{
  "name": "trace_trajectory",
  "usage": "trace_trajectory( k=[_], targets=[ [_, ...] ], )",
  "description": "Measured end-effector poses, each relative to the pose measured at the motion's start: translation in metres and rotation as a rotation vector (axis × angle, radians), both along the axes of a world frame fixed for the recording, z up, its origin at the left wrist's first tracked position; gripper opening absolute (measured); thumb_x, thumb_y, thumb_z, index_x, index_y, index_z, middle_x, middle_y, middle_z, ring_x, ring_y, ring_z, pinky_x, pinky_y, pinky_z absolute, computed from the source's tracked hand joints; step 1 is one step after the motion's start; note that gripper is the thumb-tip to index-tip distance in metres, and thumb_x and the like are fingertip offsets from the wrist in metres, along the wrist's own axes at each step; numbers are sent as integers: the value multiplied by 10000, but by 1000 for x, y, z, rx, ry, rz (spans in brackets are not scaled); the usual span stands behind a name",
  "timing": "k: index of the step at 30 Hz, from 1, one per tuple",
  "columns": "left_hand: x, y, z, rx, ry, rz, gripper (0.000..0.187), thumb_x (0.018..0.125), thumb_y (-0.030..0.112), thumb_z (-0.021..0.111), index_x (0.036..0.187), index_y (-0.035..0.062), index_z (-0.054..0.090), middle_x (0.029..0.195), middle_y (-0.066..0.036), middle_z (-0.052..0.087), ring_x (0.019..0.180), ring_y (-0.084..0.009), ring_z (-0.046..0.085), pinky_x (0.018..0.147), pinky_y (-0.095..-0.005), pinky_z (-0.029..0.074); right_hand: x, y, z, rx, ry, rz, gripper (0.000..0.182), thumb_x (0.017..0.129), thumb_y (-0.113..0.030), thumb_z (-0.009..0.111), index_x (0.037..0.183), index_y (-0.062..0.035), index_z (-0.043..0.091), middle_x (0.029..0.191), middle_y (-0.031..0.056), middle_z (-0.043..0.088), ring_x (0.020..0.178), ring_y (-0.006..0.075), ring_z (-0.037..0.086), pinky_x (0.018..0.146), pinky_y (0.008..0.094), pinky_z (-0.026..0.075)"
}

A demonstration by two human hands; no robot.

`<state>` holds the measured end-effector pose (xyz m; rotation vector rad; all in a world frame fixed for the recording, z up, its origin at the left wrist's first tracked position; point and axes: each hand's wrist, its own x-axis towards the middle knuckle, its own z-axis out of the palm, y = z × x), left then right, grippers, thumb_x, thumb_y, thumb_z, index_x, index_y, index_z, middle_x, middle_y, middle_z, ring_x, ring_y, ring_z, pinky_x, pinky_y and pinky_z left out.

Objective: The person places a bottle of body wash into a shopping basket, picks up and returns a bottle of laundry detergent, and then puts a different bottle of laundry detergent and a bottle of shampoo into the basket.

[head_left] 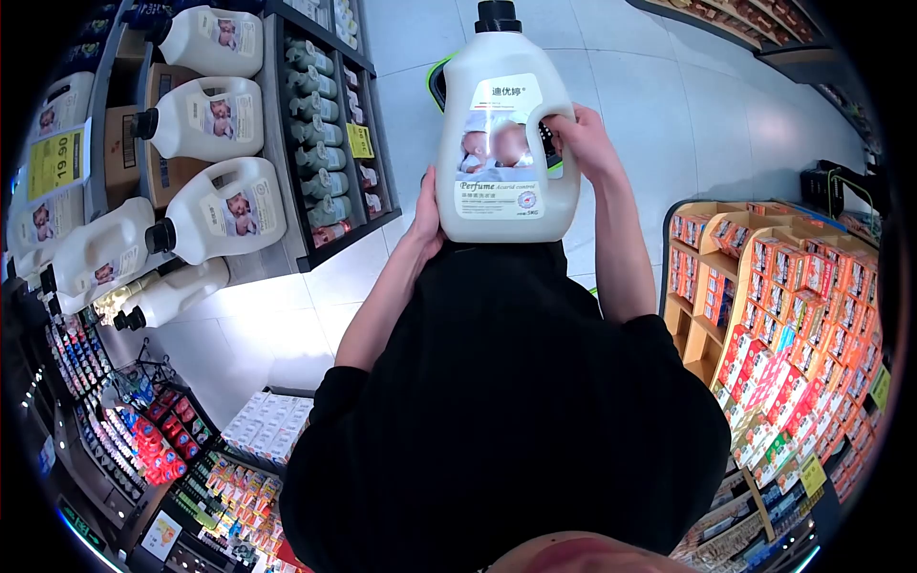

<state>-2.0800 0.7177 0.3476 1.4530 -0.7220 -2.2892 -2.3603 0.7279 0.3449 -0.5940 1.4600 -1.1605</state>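
Observation:
A large white detergent bottle (508, 205) with a black cap and a front label that reads "Perfume" stands upright in front of the body, at the top centre. My right hand (578, 138) grips its handle, the fingers passing through the opening on the right side. Against the lower left side of the bottle rests my left hand (427, 212); most of its fingers are hidden behind the bottle. Something black with a green edge shows partly behind the bottle.
At the left, a shelf (272, 124) holds several similar white jugs (212, 119) and smaller green bottles (325, 158). Wooden shelving (712, 258) with orange packages stands at the right. White boxes (272, 420) are stacked at the lower left. Grey tiled floor (630, 86) lies beyond the hands.

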Motion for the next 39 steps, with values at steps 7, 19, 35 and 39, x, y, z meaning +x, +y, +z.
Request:
trace_trajectory(
  k=[7, 19, 35, 39],
  targets=[
    [11, -5, 1, 6, 27, 52, 727, 1021, 614, 208, 1445, 70, 434, 1359, -131, 568, 1233, -238, 572, 1008, -380, 482, 9, -12, 5, -6, -41, 35, 121, 809, -71, 592, 872, 28, 623, 706, 35, 570, 598, 107, 519, 566, 268, 426],
    [22, -7, 4, -54, 41, 157, 709, 1024, 601, 250, 1430, 56, 449, 1333, -134, 581, 1227, -243, 568, 1021, -374, 463, 19, -21, 14, -61, -145, 58, 266, 761, -66, 571, 1008, 21, 523, 783, 77, 568, 649, 145, 542, 602, 293, 453],
    [32, -5, -5, -69, 126, 241, 631, 1034, 560, 283, 1346, 61, 511, 1232, -114, 621, 1148, -244, 617, 976, -388, 509, 31, -27, 17, -131, -26, 58, 314, 810, -52, 651, 972, -49, 382, 743, 72, 563, 619, 123, 549, 575, 270, 455],
    [32, -4, -9, -44, 133, 253, 627, 1030, 566, 293, 1340, 69, 518, 1224, -107, 625, 1137, -241, 621, 971, -387, 512, 33, -27, 23, -135, 12, 71, 315, 834, -43, 658, 967, -56, 373, 745, 62, 559, 613, 105, 541, 558, 263, 447]
  ],
)
